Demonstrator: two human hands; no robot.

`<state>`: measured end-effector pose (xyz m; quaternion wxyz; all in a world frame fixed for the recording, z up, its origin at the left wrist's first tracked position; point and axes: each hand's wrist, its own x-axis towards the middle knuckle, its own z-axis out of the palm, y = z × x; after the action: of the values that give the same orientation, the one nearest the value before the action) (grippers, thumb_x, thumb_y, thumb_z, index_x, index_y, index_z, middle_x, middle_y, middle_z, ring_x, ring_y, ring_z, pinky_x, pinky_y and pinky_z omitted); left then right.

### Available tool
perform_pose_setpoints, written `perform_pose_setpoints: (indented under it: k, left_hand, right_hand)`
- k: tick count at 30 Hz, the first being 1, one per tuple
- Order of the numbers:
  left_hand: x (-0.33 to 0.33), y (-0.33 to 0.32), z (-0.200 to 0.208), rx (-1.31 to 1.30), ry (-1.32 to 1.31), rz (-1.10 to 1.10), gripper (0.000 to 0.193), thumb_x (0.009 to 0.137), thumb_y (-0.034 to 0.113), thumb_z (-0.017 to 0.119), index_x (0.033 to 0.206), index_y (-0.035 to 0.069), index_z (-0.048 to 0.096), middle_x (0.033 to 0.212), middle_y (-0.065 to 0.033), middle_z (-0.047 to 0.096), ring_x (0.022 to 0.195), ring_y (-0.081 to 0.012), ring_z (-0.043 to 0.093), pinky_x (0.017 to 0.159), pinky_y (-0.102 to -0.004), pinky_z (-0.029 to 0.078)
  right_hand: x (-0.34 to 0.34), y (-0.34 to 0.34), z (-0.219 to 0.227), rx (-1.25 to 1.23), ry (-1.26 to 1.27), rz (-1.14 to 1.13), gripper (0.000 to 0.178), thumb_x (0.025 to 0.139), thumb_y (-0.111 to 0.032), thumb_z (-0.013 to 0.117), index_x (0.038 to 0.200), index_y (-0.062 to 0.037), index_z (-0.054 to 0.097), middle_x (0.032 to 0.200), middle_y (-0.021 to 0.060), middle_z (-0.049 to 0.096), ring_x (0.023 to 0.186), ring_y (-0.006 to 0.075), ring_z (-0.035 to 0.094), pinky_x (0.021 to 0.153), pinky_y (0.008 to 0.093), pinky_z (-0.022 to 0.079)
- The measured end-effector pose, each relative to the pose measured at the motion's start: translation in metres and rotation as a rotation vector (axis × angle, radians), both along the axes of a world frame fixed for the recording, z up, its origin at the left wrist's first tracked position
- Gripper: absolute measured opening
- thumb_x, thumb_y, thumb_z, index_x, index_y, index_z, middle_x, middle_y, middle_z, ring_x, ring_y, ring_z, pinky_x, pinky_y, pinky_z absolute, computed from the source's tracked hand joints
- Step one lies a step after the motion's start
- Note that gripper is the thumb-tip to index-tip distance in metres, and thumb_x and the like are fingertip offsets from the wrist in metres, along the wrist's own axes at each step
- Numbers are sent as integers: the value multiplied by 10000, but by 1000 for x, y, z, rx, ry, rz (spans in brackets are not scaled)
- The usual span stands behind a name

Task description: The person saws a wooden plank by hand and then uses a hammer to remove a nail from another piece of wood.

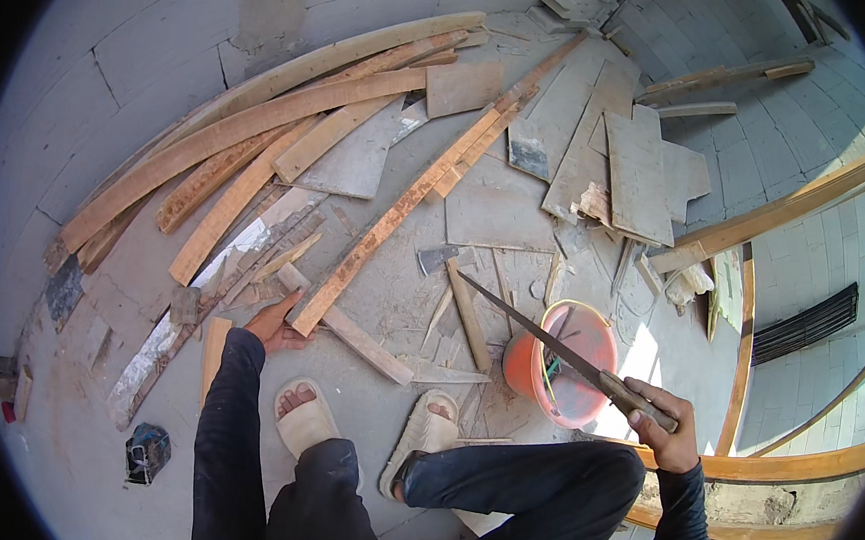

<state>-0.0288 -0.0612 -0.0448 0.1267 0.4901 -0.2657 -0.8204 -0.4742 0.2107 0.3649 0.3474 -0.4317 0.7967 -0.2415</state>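
My right hand [665, 423] is closed around the wooden handle of a handsaw [548, 340]. Its long dark blade points up and to the left, passing over a red bucket [516, 368] with a yellow handle. At the left, my left hand [276, 323] grips the near end of a long wooden beam [395, 237], fingers curled against its side and underside. That beam runs away from me toward the far wall, and the saw blade is apart from it. A shorter wooden batten [362, 345] lies beneath its near end. Between beam and bucket rests a hatchet [469, 318].
Long timbers [231, 146] are piled along the left block wall [147, 49]. Boards [640, 169] lie scattered farther back. A dark tool or box [147, 454] sits lower left. Timber rails [778, 209] edge the right side. My sandalled feet [304, 417] stand close by.
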Motion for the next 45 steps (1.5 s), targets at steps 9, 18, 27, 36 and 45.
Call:
perform_pose_setpoints:
  k: [9,18,27,36,45]
  left_hand:
    - [-16,10,-9,-578,-441,-280,956,661,514,939,1316,-72,562,1235,-187,664,1068,-334,689,840,-412,577]
    - [-66,62,69,-1119,-1030,-314,775,680,298,900,1274,-6,507,1253,-193,545,1199,-400,548,962,-504,518]
    - [-34,60,46,-1133,-977,-274,746,726,245,866,1308,2,466,1301,-208,517,1229,-415,538,996,-517,501]
    - [-45,92,50,-1220,-1023,-425,692,736,204,852,1279,29,459,1257,-188,526,1223,-387,540,960,-518,490]
    - [-29,89,48,-1131,-888,-356,714,774,173,819,1353,12,434,1292,-235,532,1234,-436,537,1027,-493,467]
  right_hand:
    - [-12,25,-22,-114,34,-47,440,932,-165,749,1312,43,671,1120,103,742,994,149,655,912,292,518]
    - [-14,40,-25,-129,86,-47,429,946,-188,741,1325,3,679,1126,93,750,971,146,666,895,308,535]
    - [26,41,-86,-137,-253,-228,530,980,-283,712,1450,-66,595,1042,41,704,671,50,537,575,240,465]
    - [42,65,-253,-32,361,314,734,900,-438,693,1508,-68,514,1240,248,669,1139,433,626,1029,462,481]
    - [78,133,-367,509,395,357,741,898,-440,696,1510,-67,510,1269,249,650,1161,436,611,1040,461,475]
